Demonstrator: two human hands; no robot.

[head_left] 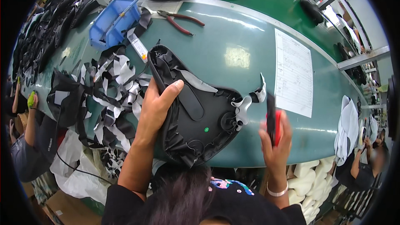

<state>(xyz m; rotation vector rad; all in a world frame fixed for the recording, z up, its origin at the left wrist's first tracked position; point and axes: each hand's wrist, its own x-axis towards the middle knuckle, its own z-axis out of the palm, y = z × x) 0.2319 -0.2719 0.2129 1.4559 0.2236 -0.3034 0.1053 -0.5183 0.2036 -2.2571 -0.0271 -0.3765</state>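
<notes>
While left hand point(153, 107) grips pad point(196, 127), right hand point(275, 150) holds tool point(271, 118).

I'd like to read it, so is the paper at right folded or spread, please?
Spread: the paper lies flat on the table, its printed face up.

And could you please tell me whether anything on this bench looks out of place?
Mainly the tangled heap of black and white scraps left of the black part in the left hand: strips overlap in every direction, so it looks untidy. Nothing appears spilled.
</notes>
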